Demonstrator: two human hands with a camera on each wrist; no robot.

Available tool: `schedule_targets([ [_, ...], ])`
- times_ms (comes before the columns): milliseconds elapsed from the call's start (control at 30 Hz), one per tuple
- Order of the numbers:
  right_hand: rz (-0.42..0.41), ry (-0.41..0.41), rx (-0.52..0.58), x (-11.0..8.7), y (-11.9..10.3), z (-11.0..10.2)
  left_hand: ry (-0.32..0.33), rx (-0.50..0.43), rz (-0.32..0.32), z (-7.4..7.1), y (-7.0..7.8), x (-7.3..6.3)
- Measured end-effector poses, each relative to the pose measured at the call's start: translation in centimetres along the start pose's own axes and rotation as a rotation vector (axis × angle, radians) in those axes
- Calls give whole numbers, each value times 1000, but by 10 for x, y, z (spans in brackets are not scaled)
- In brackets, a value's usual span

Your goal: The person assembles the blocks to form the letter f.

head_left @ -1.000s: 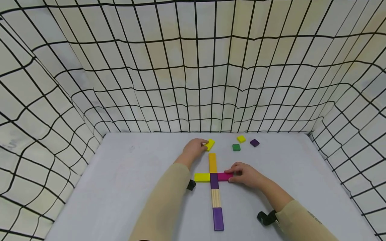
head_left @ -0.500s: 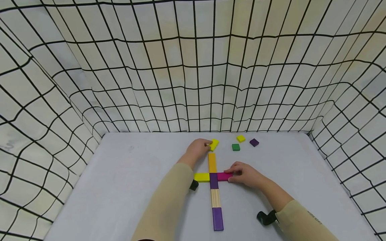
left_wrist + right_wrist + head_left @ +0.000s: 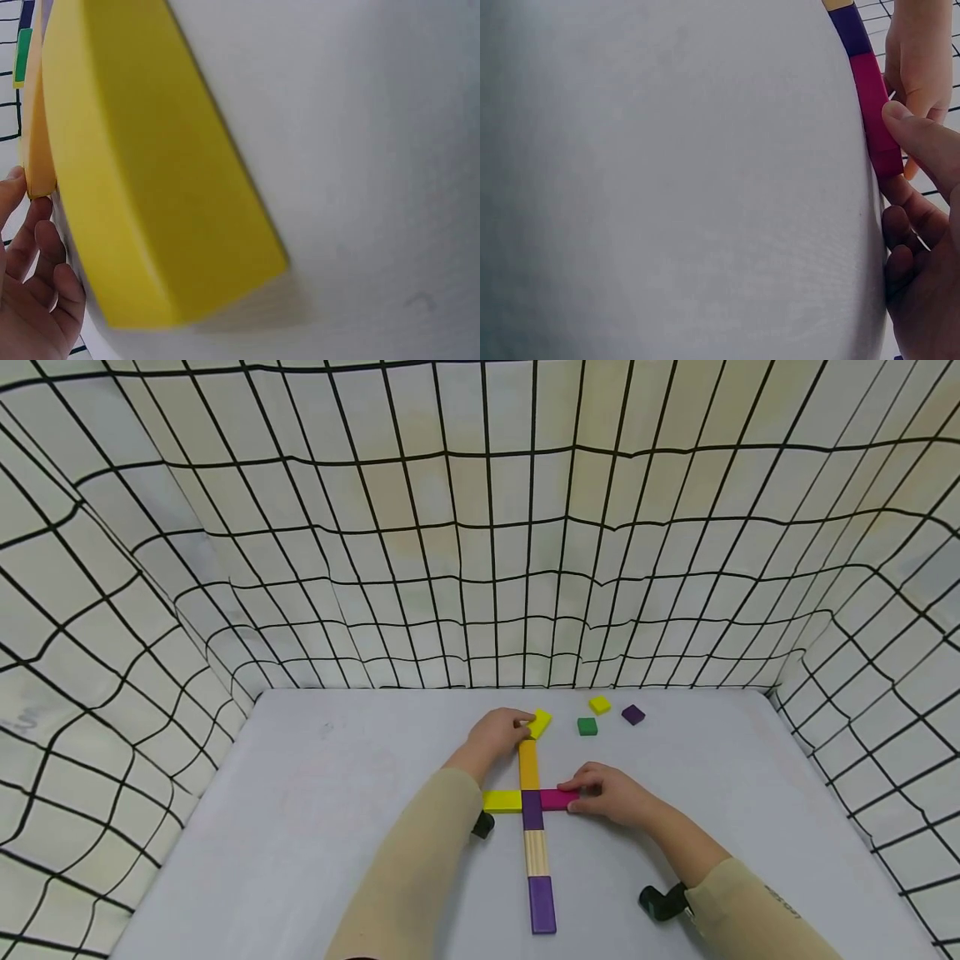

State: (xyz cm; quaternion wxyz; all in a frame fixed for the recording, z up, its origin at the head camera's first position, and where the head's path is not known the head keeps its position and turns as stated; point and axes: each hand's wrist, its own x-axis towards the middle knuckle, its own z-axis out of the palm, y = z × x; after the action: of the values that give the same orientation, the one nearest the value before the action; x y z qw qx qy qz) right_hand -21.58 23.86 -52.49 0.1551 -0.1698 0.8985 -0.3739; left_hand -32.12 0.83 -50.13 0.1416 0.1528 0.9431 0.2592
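In the head view my left hand [image 3: 498, 732] pinches a yellow block [image 3: 540, 724] between thumb and fingers. That block lies slanted at the far end of an orange block [image 3: 528, 766]. My right hand [image 3: 615, 796] holds the outer end of a magenta block [image 3: 558, 800], thumb and finger on it in the right wrist view. The magenta block meets a dark purple block [image 3: 532, 810], and opposite it lies another yellow block [image 3: 502, 802], which looms large in the left wrist view. Towards me follow a ridged light wood block [image 3: 536, 853] and a purple block [image 3: 542, 905], forming a cross.
Beyond the cross, loose on the white table [image 3: 300, 827], lie a small yellow block [image 3: 599, 705], a green block [image 3: 587, 727] and a dark purple block [image 3: 633, 715]. Black netting [image 3: 517, 552] over white walls encloses the back and sides.
My left hand has moved slightly right and then a little towards me, bringing the slanted yellow block to the orange block's far end. My right hand stays on the magenta block.
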Motion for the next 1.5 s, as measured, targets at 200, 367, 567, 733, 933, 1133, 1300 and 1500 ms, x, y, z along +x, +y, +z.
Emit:
schedule_targets([
  [200, 0, 1, 2, 0, 0, 0, 3, 13, -1, 1, 0, 1],
  [367, -7, 9, 3, 1, 0, 0, -3, 11, 5, 0, 0, 0],
  [567, -20, 4, 5, 0, -1, 0, -7, 21, 6, 0, -2, 0],
  [733, -24, 5, 6, 0, -1, 0, -7, 30, 5, 1, -2, 1],
  [933, -33, 3, 2, 0, 0, 0, -8, 27, 9, 1, -3, 1],
  [1133, -35, -3, 11, 0, -2, -1, -10, 23, 5, 0, -3, -1],
  [1300, -32, -4, 18, 0, -2, -1, -8, 4, 4, -2, -2, -3],
  [1500, -30, -2, 20, 0, -1, -1, -15, -39, 9, -4, 0, -7],
])
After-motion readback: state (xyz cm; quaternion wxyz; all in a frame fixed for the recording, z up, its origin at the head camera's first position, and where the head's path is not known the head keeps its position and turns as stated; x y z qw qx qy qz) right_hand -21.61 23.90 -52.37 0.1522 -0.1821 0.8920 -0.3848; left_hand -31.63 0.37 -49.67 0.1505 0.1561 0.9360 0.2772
